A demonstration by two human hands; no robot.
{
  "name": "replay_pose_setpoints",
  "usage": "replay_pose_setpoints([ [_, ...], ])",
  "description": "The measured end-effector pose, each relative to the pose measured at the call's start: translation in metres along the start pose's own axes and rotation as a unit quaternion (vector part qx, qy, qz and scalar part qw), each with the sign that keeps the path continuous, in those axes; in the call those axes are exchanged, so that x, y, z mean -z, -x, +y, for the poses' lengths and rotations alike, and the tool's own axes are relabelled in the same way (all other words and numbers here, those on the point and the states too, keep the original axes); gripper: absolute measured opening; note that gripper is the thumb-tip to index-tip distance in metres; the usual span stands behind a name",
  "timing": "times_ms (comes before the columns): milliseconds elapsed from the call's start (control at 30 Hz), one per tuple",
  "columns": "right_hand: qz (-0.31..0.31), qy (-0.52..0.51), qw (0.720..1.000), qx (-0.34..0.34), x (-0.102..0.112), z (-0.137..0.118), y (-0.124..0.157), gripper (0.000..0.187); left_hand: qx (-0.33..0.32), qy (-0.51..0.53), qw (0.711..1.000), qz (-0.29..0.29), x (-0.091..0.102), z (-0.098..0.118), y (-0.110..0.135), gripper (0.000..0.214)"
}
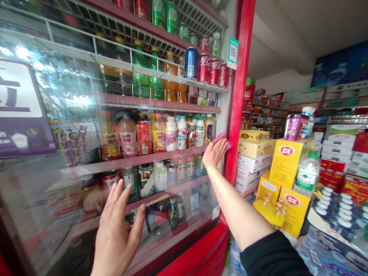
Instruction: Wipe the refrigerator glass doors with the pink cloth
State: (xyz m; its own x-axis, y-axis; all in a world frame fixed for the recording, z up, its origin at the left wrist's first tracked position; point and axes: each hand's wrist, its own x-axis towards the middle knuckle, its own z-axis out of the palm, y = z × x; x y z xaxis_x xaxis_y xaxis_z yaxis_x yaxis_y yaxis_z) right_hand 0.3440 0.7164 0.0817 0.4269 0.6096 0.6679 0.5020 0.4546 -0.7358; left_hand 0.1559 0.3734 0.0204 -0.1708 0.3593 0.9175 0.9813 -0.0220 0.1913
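Note:
A pink cloth (224,140) lies under my right hand (215,152), which presses it on the glass near the right edge of a red-framed drinks fridge. The fingers are extended over the cloth. My left hand (117,226) is raised in front of the glass door (77,191), fingers and thumb apart, holding nothing. I cannot tell whether it touches the glass. Behind the glass, shelves carry bottles, such as a pink drink bottle (128,136), and cans, such as a blue can (191,63).
The red door frame (240,73) runs up right of the glass. Stacked yellow boxes (284,163), a large water bottle (307,172) and packs of bottled drinks (339,214) stand to the right. A purple sign (23,111) is on the left.

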Motion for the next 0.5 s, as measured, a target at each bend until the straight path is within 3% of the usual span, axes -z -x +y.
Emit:
replay_pose_setpoints([
  [133,-0.007,0.011,0.993,0.115,0.002,-0.058,0.012,0.075,0.011,0.001,1.0,0.013,0.008,0.0,0.001,0.064],
  [333,-0.062,0.038,0.965,0.253,0.012,-0.149,0.072,0.078,0.014,-0.006,0.999,0.04,0.034,-0.006,0.002,0.067],
  [500,-0.115,0.023,0.933,0.341,0.021,-0.209,0.12,0.078,0.032,-0.007,0.998,0.051,0.06,-0.015,0.003,0.067],
])
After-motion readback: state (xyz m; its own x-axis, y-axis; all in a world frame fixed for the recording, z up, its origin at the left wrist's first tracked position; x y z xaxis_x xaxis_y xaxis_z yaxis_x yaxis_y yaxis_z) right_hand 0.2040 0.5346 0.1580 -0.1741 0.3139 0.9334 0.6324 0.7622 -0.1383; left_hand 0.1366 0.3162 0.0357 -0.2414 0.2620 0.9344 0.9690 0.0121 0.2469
